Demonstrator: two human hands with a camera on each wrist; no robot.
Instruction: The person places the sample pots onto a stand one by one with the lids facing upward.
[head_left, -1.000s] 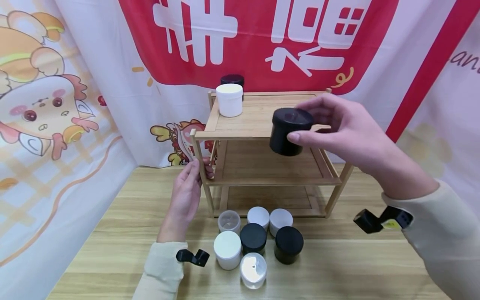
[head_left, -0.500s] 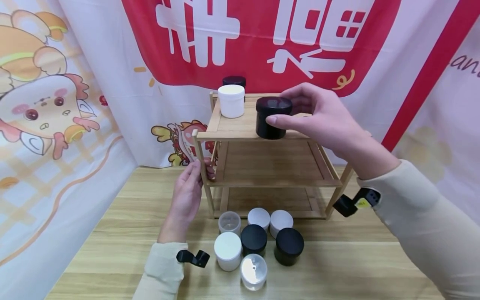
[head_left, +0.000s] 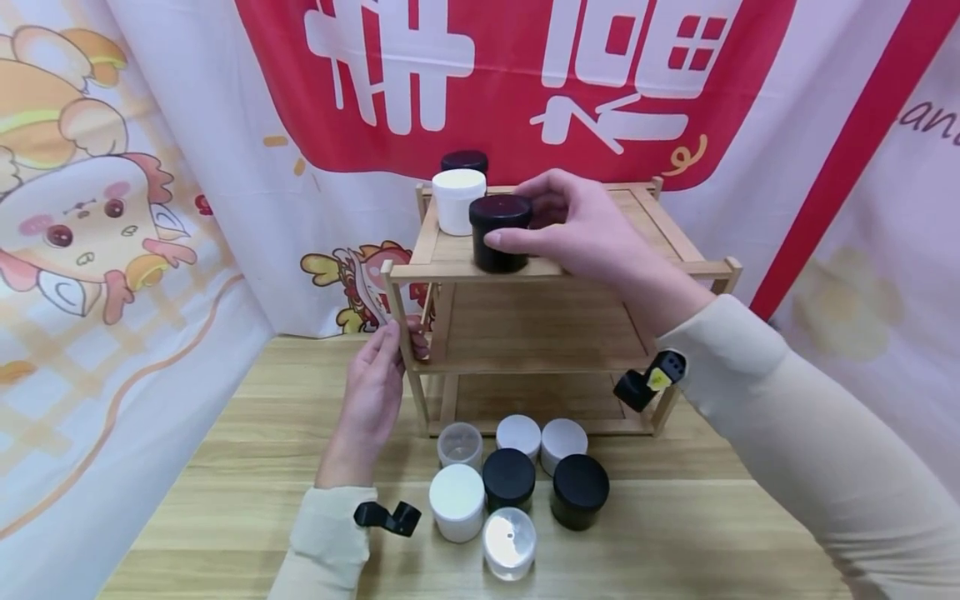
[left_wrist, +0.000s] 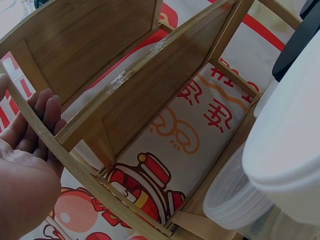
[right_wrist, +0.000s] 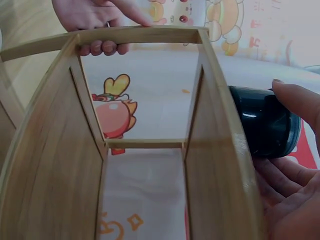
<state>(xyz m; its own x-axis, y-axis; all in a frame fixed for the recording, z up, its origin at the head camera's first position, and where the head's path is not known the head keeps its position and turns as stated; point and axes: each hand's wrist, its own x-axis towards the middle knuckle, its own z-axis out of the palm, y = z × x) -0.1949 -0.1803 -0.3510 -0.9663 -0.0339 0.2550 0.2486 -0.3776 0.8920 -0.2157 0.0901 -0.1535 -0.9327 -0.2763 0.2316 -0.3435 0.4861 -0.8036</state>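
Hands noted: 2, both grasping. On the top shelf (head_left: 652,225) of 1 wooden rack (head_left: 525,365), 1 white jar (head_left: 457,204) and, behind it, 1 rear black jar (head_left: 464,160) are set. On the table (head_left: 225,500), 3 white jars (head_left: 457,500), 2 black jars (head_left: 581,490) and 2 clear jars (head_left: 510,542) are grouped; contents of opaque ones hidden. 1 held black jar (head_left: 499,242) is pinched upright by the right hand (head_left: 573,221) at the top shelf's front edge. Left front post (head_left: 417,396) is gripped by the left hand (head_left: 375,367).
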